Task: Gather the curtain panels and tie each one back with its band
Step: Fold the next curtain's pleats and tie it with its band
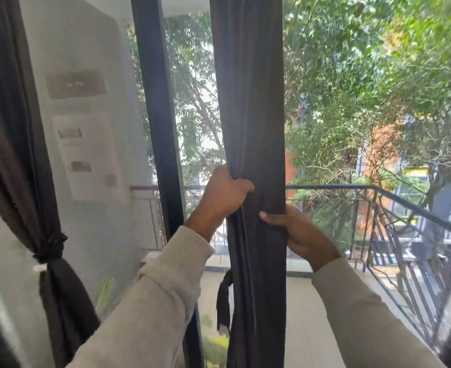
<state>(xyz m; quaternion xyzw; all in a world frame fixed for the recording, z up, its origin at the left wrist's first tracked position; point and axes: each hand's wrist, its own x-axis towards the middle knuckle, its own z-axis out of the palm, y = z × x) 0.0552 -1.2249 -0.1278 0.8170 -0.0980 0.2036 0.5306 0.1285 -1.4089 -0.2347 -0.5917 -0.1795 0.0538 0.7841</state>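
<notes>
So you've got the centre panel [253, 107] bunched into a narrow column just right of the door frame [155, 107], w/ both hands clamped on it at about the same level. Your left hand [223, 193] closes its grip round the left edge of the bundle, thumb pressed into the folds; your right hand [296, 232] wraps from the right side, a bit lower, fingers [268, 216] curled across the front. Holding from both sides like that probably keeps the pleats squeezed together so the cloth can't fan back out, i.e. it stays slim enough for a band to go round.

The band [223, 301] hangs loose off the left edge of the bundle below your left sleeve [176, 264], end dangling free, not yet wrapped. Can't tell where it's attached.

Fabric's dark, thin and soft-looking, falling in long vertical folds; it reads near-black against the bright trees and the railing [410, 205] outside. Below your hands it drops straight down, out of frame.

At far left a 2nd panel [14, 144] is already cinched in by its own tie [50, 252], flaring out below the knot. So, judging by that, one's done and this one's at the gather stage, tie to follow.
</notes>
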